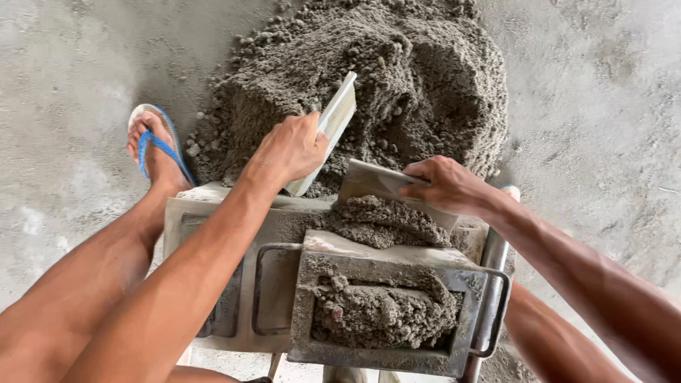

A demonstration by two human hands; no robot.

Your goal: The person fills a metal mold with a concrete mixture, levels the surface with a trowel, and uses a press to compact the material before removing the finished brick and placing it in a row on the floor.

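From the head camera, looking straight down, the left hand [291, 147] was closed around the lower end of a pale, flat rectangular scraper board [332, 122], whose far end was dug into the big grey heap of damp sand-and-cement mix [397, 85] on the concrete floor [603, 106]. The right hand [443, 186] gripped a second flat grey metal plate [372, 181] by its edge, tilted and touching a clump of mix [379, 221] that lay on the rim of the grey metal block mould [312, 298]; the two blades seemed set to hem the mix in between them. The mould's compartment nearest the camera was partly filled with lumpy mix. Both forearms reached forward over the mould, left wrist straight, right wrist bent inward. A foot in a blue flip-flop [157, 149] rested beside the heap.
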